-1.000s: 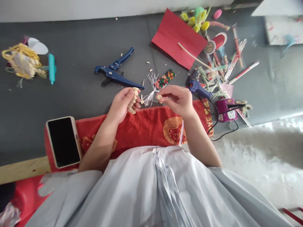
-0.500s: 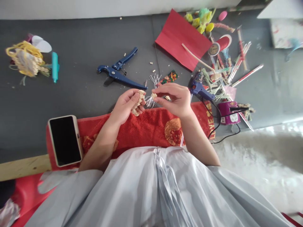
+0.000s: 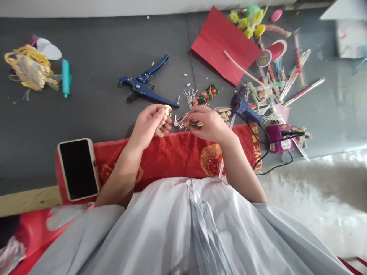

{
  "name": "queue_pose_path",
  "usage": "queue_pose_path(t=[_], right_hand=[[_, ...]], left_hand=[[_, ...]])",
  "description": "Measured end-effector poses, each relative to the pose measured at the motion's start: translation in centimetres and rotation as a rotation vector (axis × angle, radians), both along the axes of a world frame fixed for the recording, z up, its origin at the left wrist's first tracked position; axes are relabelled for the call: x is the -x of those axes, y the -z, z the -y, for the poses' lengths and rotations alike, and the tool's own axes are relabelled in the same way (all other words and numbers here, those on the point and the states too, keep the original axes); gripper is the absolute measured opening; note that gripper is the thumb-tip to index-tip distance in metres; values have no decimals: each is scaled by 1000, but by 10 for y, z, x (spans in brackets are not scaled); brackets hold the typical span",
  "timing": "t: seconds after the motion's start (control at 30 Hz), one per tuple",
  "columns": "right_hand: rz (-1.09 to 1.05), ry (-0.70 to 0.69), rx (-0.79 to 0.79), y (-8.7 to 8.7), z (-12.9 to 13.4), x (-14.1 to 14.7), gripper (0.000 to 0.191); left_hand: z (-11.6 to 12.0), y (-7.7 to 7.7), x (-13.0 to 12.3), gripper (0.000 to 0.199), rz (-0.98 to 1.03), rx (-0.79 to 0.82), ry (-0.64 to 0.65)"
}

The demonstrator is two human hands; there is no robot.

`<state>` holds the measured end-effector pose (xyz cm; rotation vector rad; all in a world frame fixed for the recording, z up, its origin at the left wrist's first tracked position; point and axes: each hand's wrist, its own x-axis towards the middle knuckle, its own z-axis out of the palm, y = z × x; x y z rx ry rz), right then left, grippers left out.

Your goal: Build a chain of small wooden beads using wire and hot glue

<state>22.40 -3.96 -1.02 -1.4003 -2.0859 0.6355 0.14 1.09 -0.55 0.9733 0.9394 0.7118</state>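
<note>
My left hand [image 3: 146, 125] is closed around a cream-coloured ridged piece [image 3: 162, 123] that looks built from small blocks. Over the white wires [image 3: 189, 97] my right hand [image 3: 208, 125] is bent, its thumb and fingers drawn together in a pinch. Whatever may be between its fingertips cannot be made out. Small cut cream pieces [image 3: 224, 115] lie beside and beneath this hand. Just beyond it is a strip of flowered dark cloth [image 3: 205, 95]. Blue cutters [image 3: 143, 88] rest with handles spread, one tip near my left hand.
A red towel [image 3: 172, 152] lies along the near edge, with a phone [image 3: 78, 169] at its left end. To the right are a blue glue gun [image 3: 244, 107], a purple box [image 3: 275, 138] with black cables, red paper [image 3: 226, 42] and a thread spool [image 3: 264, 58]. A teal tube [image 3: 65, 78] lies far left.
The small cream piece at my right fingertips is no longer visible there. That hand has dipped slightly, and more loose pieces show near it. My left hand has shifted slightly left with its piece.
</note>
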Motion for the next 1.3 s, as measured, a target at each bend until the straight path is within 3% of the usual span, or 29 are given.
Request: queue_pose_path(t=[0.13, 0.4, 0.47, 0.6, 0.8, 1.03, 1.3], right_hand=[[139, -20, -12, 10, 0, 7, 29], [274, -23, 15, 17, -8, 32, 17], [224, -31, 30, 17, -9, 29, 17], [-89, -16, -7, 8, -7, 18, 12], [-344, 10, -97, -8, -6, 14, 23], [-455, 14, -176, -10, -7, 20, 18], [-417, -2, -284, -9, -9, 20, 11]], left_hand=[[-2, 1, 1, 44, -23, -8, -13], [-3, 1, 1, 41, -22, -10, -15], [-3, 2, 2, 41, -32, -11, -16], [-3, 2, 2, 39, -12, -4, -17], [0, -2, 0, 40, -14, 11, 5], [1, -2, 0, 40, -14, -3, 9], [2, -3, 0, 47, 47, 10, 4]])
